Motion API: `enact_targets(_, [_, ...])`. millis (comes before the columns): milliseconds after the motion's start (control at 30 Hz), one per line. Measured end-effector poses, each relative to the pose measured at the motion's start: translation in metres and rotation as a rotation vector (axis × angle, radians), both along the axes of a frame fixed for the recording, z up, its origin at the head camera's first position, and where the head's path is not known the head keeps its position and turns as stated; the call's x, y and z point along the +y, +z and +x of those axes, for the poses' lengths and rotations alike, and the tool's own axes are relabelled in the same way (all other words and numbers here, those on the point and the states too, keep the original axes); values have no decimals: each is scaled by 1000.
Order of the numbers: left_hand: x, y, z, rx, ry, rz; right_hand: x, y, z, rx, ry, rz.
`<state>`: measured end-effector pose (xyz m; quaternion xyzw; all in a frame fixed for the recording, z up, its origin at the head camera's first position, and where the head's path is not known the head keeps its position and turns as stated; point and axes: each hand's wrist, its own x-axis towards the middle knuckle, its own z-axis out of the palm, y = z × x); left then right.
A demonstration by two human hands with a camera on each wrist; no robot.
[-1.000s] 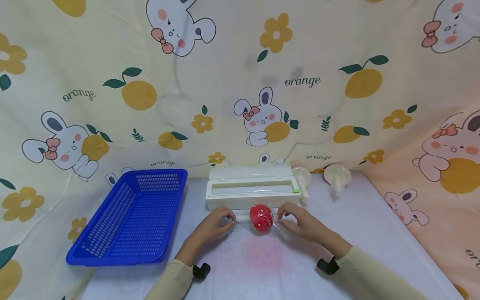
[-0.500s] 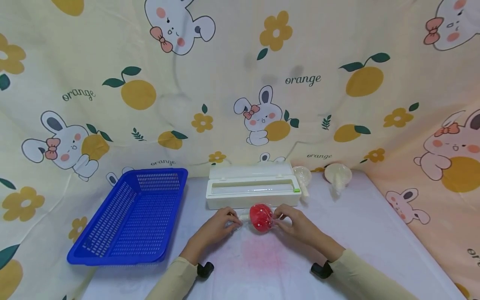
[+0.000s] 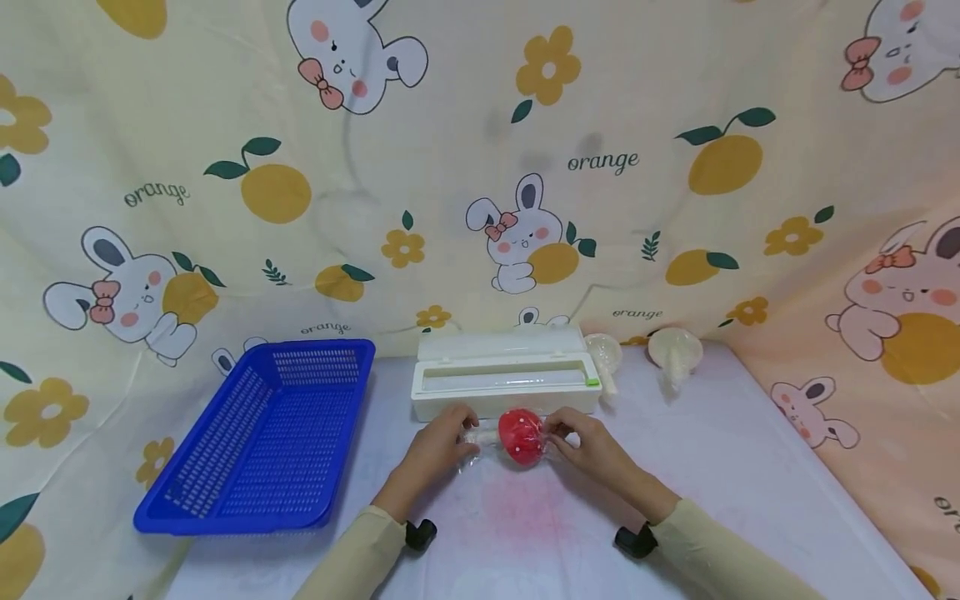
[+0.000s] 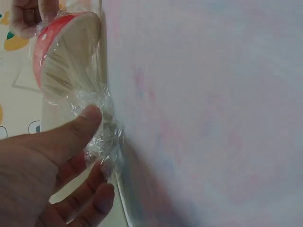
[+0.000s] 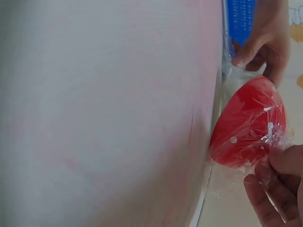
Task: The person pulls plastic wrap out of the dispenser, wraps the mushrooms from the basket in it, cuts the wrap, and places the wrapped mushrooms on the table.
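A toy mushroom with a red, white-dotted cap (image 3: 521, 437) and a pale stem lies on its side in clear plastic wrap (image 4: 102, 137), in front of the white dispenser box. At the stem end my left hand (image 3: 437, 446) grips the bunched wrap between thumb and fingers; the left wrist view shows it crumpled there. On the cap side, my right hand (image 3: 588, 446) pinches the wrap with thumb and fingertips, close against the red cap (image 5: 251, 125). Both hands are just above the table, and the fingers hide part of the wrap.
Behind the hands stands a white plastic wrap dispenser (image 3: 506, 403), lid raised, with a roll inside and a green piece at its right end. A blue basket (image 3: 330, 492) is at left. Two shiny cream mushroom-shaped things (image 3: 675, 354) lie at back right on the white-covered table (image 3: 720, 483).
My right hand has moved left, closer against the cap. My left hand has shifted slightly right along the stem end, its fingers changing their grip on the wrap. The mushroom has barely moved.
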<state>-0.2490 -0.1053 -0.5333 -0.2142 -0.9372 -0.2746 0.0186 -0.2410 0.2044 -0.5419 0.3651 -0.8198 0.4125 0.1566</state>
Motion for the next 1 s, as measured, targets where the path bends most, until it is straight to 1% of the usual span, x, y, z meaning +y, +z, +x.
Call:
enact_targets(133, [3, -2, -2, -3, -3, -63, 4, 2, 3, 16, -52, 10])
enact_targets(233, [5, -2, -3, -4, -5, -83, 8, 4, 8, -25, -101, 16])
enact_targets(300, [5, -2, -3, -7, -11, -83, 10, 5, 12, -87, -135, 25])
enact_targets(467, [3, -2, -4, -9, -41, -44, 16, 8, 20, -327, -186, 84])
enact_targets(567, [1, -4, -5, -9, -47, -12, 17, 7, 20, -455, -211, 148])
enact_targets(633, [0, -5, -6, -15, -46, 3, 15, 6, 18, -505, -233, 188])
enact_targets(733, [-2, -6, -7, -32, -49, 12, 11, 3, 14, -551, -269, 242])
enact_targets(833, [-4, -7, -8, -53, -59, 23, 7, 1, 11, -569, -300, 260])
enact_targets(1000, [-8, -8, -5, -52, -82, 72, 2, 1, 8, -579, -315, 224])
